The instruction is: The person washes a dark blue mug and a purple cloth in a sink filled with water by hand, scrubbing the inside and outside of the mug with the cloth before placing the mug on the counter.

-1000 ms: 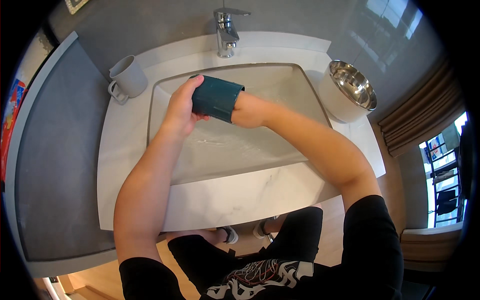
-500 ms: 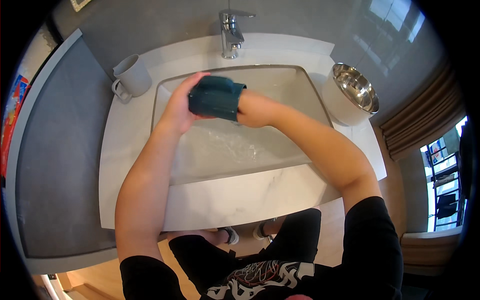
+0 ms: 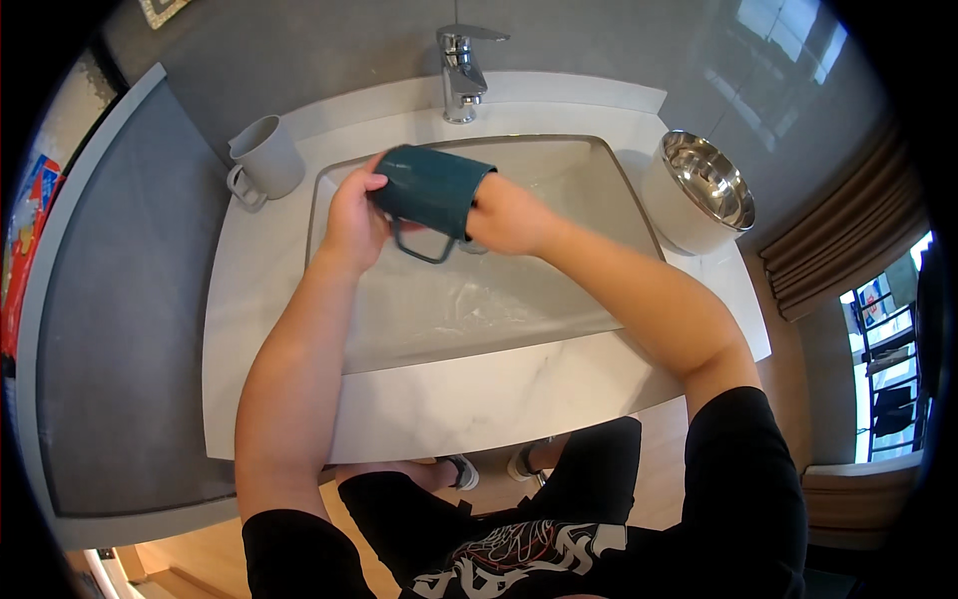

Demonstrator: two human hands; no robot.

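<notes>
My left hand (image 3: 351, 215) grips the closed end of a dark teal mug (image 3: 427, 182), thumb on its outer wall. The mug lies on its side in the air above the sink (image 3: 574, 285), its mouth facing right and its square handle hanging toward me. Through that mouth goes my right hand (image 3: 511, 218); its fingers are inside the mug and hidden, so whether they hold anything cannot be seen. A little water (image 3: 474, 302) glistens on the basin floor below.
Behind the sink stands a chrome faucet (image 3: 462, 80). A grey mug (image 3: 267, 158) is on the counter (image 3: 439, 404) at the left. At the right sits a white bowl (image 3: 679, 205) with a shiny steel bowl (image 3: 707, 175) in its top. A grey panel (image 3: 120, 319) borders the counter's left side.
The teal mug has been turned about its length: its handle has swung from the upper side to the near, lower side. My right hand stays inside it.
</notes>
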